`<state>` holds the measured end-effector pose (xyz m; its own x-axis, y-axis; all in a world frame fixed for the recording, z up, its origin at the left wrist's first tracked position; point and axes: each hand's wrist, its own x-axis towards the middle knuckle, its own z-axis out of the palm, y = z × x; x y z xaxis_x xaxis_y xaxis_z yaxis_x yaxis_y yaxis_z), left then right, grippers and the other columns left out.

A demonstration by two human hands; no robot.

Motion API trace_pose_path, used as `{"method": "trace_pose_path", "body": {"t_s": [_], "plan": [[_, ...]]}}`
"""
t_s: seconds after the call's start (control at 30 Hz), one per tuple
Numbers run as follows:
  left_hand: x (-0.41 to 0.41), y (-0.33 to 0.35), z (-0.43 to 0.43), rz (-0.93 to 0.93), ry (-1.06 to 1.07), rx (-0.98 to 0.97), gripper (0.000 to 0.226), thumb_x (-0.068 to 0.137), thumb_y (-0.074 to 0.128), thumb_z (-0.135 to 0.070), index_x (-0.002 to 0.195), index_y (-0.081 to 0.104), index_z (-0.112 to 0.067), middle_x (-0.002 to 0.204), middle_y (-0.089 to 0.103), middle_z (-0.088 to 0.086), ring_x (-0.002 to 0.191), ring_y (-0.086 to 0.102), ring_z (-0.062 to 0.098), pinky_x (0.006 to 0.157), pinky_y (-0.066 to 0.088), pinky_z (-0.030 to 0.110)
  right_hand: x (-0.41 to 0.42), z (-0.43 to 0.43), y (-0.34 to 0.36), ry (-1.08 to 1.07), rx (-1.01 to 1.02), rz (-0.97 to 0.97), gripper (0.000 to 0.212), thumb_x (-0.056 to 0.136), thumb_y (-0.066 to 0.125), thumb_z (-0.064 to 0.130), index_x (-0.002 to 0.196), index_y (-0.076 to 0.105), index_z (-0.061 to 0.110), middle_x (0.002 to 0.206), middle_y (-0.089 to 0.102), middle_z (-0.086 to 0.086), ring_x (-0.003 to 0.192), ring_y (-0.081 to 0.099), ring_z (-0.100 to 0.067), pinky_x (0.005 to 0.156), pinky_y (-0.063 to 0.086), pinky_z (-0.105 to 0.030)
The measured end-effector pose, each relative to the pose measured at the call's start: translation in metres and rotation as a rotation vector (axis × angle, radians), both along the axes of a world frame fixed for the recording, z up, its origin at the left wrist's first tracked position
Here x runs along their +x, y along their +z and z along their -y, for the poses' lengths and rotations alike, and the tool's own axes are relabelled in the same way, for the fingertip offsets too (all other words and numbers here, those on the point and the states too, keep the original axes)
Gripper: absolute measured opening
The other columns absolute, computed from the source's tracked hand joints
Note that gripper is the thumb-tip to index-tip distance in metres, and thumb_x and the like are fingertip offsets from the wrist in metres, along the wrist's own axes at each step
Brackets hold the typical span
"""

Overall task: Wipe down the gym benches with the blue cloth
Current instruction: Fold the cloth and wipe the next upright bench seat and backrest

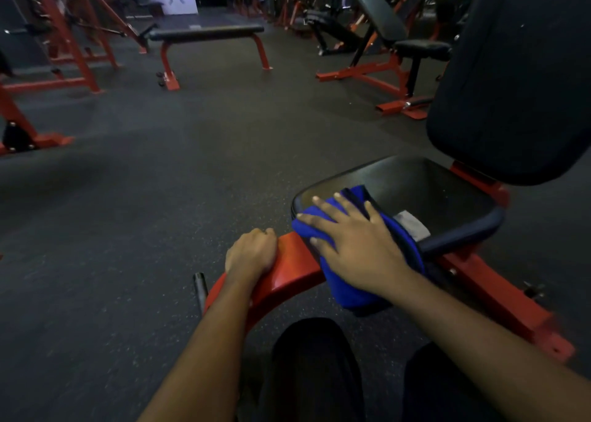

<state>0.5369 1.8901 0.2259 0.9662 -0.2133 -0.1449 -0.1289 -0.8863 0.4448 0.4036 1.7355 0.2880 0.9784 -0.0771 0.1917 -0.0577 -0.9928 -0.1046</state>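
blue cloth [345, 290] lies under r hand [355, 239], fingers spread flat at seat pad [431, 191] front edge; l hand [251, 252] curls round red frame [287, 271], so press evenly w/ overlapping strokes.

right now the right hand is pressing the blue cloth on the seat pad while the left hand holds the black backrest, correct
Not quite. The head view shows the left hand gripping the red frame, not the backrest. The right hand does press the blue cloth flat on the seat pad.
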Motion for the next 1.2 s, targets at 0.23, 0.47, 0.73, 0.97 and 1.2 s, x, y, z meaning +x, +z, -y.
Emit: {"method": "trace_pose_path", "body": {"t_s": [0.23,0.47,0.73,0.97,1.2], "plan": [[-0.002,0.002,-0.001,-0.010,0.004,-0.004,0.052,0.100,0.022,-0.036,0.118,0.061,-0.007,0.132,0.059,0.018,0.119,0.056,0.036,0.093,0.040,0.044,0.041,0.108,0.015,-0.437,0.213,-0.109,0.046,0.102,0.034,0.054,0.147,0.038,0.047,0.164,0.024,0.014,0.153,0.015,-0.020,0.117,0.014,-0.065],[-0.001,-0.001,-0.006,-0.016,0.016,-0.016,0.053,0.099,0.021,-0.037,0.118,0.061,-0.007,0.131,0.059,0.019,0.118,0.056,0.036,0.090,0.039,0.044,0.050,0.016,0.006,-0.160,0.095,-0.086,0.052,0.100,0.034,0.054,0.151,0.027,0.051,0.166,0.019,0.013,0.154,0.013,-0.022,0.120,0.007,-0.064],[0.007,0.004,0.002,-0.095,0.047,-0.083,0.068,0.103,0.017,-0.051,0.133,0.055,-0.003,0.142,0.051,0.025,0.129,0.050,0.042,0.105,0.039,0.048,-0.016,0.136,0.000,-0.511,0.178,0.033,0.047,0.101,0.044,0.048,0.147,0.038,0.050,0.163,0.028,0.014,0.152,0.019,-0.015,0.121,0.016,-0.055],[0.000,0.025,0.044,0.006,-0.080,-0.513,0.076,0.097,0.012,-0.070,0.147,0.047,-0.024,0.150,0.048,0.015,0.141,0.040,0.036,0.117,0.030,0.051,-0.035,0.155,-0.018,-0.654,0.106,0.130,0.051,0.101,0.039,0.052,0.152,0.032,0.048,0.164,0.026,0.007,0.154,0.015,-0.021,0.120,0.010,-0.053],[0.004,0.018,0.052,0.005,-0.067,-0.554,0.084,0.092,0.005,-0.076,0.150,0.042,-0.028,0.154,0.044,0.008,0.143,0.038,0.030,0.118,0.028,0.049,0.003,0.233,0.002,-0.387,0.160,0.022,0.046,0.104,0.047,0.036,0.149,0.045,0.031,0.156,0.043,-0.002,0.146,0.037,-0.022,0.121,0.024,-0.037]]}}
